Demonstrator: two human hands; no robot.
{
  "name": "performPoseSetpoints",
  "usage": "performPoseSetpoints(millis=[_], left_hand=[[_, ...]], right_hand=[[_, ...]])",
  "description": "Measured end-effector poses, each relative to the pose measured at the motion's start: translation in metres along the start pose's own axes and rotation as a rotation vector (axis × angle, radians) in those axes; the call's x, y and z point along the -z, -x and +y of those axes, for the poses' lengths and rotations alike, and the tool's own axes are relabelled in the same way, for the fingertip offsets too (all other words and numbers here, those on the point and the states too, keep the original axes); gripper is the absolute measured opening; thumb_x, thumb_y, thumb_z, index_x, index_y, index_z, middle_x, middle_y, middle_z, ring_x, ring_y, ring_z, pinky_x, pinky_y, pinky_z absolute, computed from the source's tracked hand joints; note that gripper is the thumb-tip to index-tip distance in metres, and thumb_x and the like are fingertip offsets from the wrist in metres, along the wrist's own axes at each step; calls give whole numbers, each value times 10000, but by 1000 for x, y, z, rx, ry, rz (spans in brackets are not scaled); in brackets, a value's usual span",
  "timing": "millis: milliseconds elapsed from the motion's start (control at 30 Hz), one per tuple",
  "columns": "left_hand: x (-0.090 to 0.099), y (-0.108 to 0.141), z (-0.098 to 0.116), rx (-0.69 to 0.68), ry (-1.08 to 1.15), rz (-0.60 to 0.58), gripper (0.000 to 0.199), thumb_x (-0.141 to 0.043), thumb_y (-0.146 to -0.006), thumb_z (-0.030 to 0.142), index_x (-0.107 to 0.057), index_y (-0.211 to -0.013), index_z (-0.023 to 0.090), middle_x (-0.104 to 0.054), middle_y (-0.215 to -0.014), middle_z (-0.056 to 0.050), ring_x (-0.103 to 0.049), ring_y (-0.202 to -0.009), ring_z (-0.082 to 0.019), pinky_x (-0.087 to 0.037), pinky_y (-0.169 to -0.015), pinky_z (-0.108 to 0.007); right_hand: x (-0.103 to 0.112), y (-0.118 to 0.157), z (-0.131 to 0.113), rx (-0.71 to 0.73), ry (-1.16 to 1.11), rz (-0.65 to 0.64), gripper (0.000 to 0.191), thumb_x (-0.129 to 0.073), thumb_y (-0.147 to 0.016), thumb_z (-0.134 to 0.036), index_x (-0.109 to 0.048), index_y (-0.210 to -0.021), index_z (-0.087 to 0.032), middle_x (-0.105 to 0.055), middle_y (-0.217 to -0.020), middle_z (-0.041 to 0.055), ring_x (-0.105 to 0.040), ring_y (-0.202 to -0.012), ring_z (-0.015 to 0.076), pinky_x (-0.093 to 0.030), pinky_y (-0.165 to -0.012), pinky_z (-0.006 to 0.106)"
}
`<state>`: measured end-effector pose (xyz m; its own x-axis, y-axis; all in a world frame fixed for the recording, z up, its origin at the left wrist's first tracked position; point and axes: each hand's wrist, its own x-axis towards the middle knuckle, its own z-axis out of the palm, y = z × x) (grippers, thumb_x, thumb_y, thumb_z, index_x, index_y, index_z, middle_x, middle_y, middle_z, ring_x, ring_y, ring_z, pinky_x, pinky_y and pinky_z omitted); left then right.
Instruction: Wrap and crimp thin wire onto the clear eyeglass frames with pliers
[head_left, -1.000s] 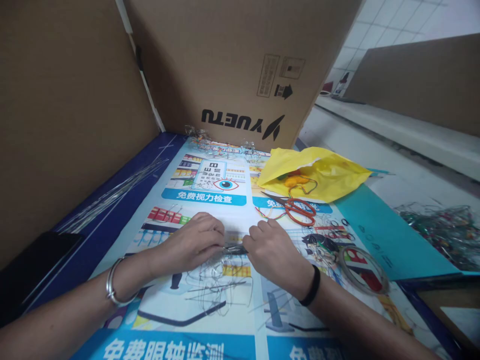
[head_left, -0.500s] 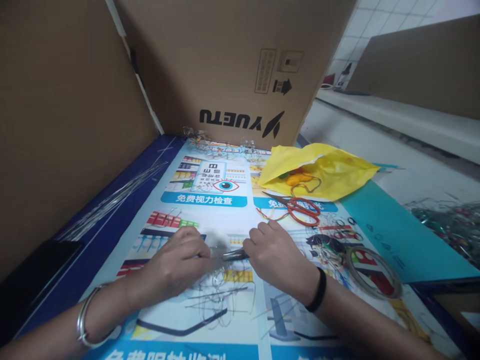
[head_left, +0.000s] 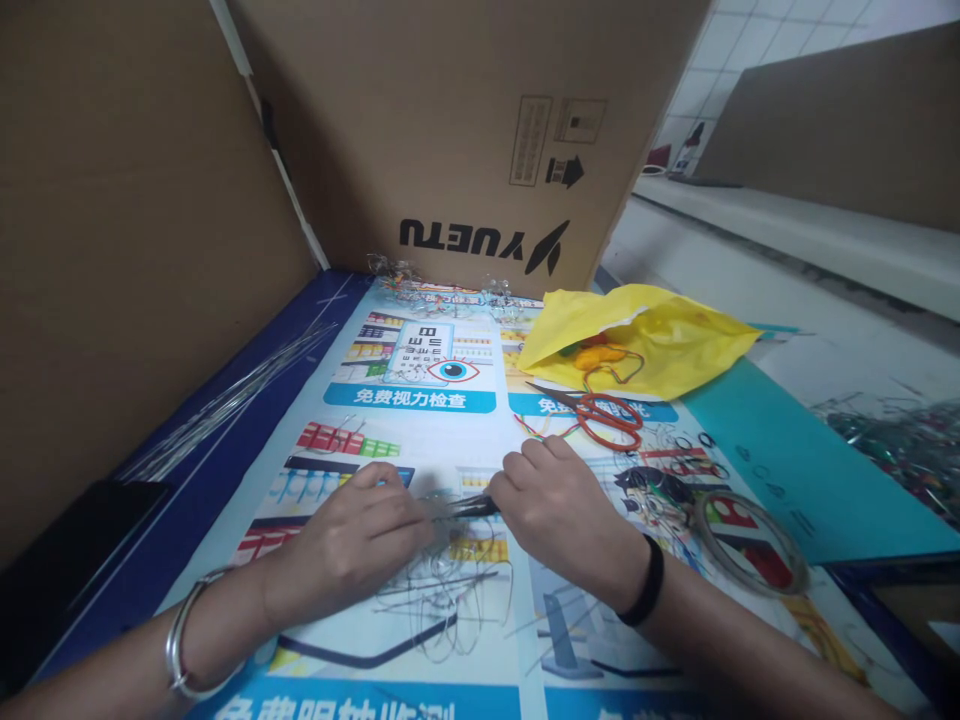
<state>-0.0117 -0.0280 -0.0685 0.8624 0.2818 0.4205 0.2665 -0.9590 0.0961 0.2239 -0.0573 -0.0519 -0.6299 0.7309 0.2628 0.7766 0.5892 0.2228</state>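
The right hand [head_left: 559, 515] has its grip closed round pliers [head_left: 474, 507]; the left hand [head_left: 352, 532] pinches wire [head_left: 439, 505] (mostly hidden).

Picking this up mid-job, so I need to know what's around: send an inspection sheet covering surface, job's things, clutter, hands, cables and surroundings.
Surface: printed sheet, with a blue strip at left.
Job's things: pliers; tangled fine wire on the sheet.
Clutter: red-handled scissors by an open yellow bag; straight wires on the strip.
Left hand: curled near pliers' tips; hold unclear.
Right hand: closed on pliers.
Cables: nothing seen.
Surroundings: cardboard panels; ledge at right.
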Motion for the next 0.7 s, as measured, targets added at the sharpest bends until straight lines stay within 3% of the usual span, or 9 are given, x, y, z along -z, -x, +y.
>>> performPoseSetpoints(millis=[300,433,533,700], left_hand=[[7,-3,3,-171,-102,0,179,-495,-827,58,-573,-960,148,-685,-831,-63,-589,-687,-156,-433,-610,-299],[4,-5,5,-157,-107,37,185,-494,-828,65,-573,-965,160,-683,-845,-57,-597,-680,-148,-438,-588,-278],[-6,-5,3,-48,-46,89,121,-511,-824,100,-579,-890,176,-680,-786,-27,-583,-627,-129,-425,-570,-260],[-18,-10,1,323,204,131,93,-515,-833,186,-602,-802,178,-641,-649,7,-560,-572,-103,-410,-526,-210]], right_hand=[[0,-3,-9,25,26,-94,123,-512,-797,-97,-511,-700,-172,-518,-688,43,-408,-674,189,-210,-603,320],[0,-3,-11,40,20,-104,128,-497,-808,-92,-508,-706,-168,-520,-684,44,-414,-675,186,-217,-602,321],[-1,-4,-12,44,18,-109,128,-499,-809,-91,-505,-706,-167,-524,-684,45,-418,-672,185,-221,-600,321],[-3,-6,-12,33,9,-112,124,-517,-805,-104,-516,-699,-168,-532,-686,44,-422,-673,186,-221,-602,324]])
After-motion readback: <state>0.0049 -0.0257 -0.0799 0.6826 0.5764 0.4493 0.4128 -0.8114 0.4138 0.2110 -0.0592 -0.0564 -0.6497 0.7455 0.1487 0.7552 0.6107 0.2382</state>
